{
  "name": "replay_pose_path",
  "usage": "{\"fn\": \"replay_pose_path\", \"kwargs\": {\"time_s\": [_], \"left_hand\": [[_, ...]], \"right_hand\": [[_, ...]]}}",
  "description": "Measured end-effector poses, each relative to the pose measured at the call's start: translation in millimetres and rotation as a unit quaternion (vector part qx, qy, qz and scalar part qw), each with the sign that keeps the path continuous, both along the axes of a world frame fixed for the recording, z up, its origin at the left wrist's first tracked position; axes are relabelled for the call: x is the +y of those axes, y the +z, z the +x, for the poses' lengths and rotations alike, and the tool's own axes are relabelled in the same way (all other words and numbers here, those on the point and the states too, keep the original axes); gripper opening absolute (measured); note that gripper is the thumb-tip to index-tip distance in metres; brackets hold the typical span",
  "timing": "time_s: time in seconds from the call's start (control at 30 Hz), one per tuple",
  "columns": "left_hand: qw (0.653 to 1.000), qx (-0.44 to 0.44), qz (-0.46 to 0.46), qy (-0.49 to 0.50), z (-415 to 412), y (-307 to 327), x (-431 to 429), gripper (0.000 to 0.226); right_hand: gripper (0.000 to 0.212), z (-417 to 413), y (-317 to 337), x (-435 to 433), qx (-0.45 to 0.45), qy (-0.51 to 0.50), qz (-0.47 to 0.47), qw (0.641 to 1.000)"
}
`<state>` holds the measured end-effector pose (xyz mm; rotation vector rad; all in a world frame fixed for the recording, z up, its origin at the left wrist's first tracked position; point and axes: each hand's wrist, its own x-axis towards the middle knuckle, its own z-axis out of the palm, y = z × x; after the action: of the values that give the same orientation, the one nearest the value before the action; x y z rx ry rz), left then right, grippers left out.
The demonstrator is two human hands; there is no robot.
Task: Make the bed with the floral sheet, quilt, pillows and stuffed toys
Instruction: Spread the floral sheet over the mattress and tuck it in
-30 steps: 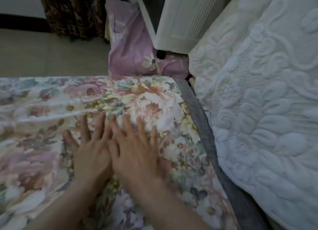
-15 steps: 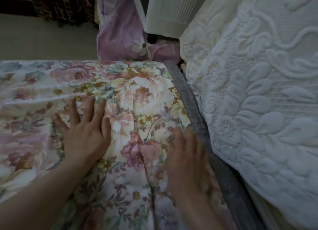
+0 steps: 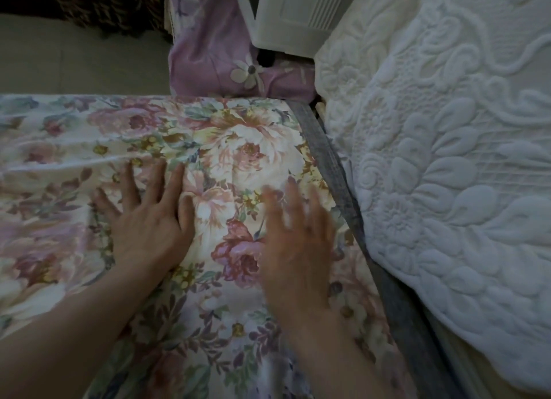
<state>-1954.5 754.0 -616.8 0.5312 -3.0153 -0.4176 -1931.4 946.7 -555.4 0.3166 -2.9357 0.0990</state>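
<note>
The floral sheet (image 3: 244,148) covers the mattress across the left and middle of the head view, with a crease running along its far part. My left hand (image 3: 149,219) lies flat on it, fingers spread and straight, pressing the cloth down. My right hand (image 3: 295,234) is blurred, flat with straight fingers on the sheet close to the grey mattress edge (image 3: 325,160). A white embossed quilt (image 3: 447,175) hangs bunched at the right, beside the bed. A lilac pillow (image 3: 214,52) with a flower print stands beyond the bed's corner.
A white ribbed plastic piece (image 3: 295,14) leans behind the pillow at the top. Dark patterned fabric (image 3: 107,5) hangs at the top left above a bare floor (image 3: 74,61). The quilt presses against the bed's right side.
My right hand slid away from my left hand, to the right across the sheet toward the grey edge, then a little farther up. My left hand stayed nearly in place.
</note>
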Motion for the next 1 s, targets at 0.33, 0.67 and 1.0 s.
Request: {"fn": "replay_pose_path", "kwargs": {"time_s": [0.33,0.67,1.0], "left_hand": [[1.0,-0.007,-0.007,0.005,-1,-1,0,0.058],[1.0,0.009,-0.016,0.001,-4,-6,-3,0.061],[0.995,-0.093,-0.032,-0.013,3,22,34,0.068]], "right_hand": [[0.054,67,-13,14,-0.095,-0.008,-0.044,0.995],[0.058,113,-48,95,-0.088,-0.103,0.036,0.99],[0.061,112,-57,100,-0.003,-0.085,0.007,0.996]]}}
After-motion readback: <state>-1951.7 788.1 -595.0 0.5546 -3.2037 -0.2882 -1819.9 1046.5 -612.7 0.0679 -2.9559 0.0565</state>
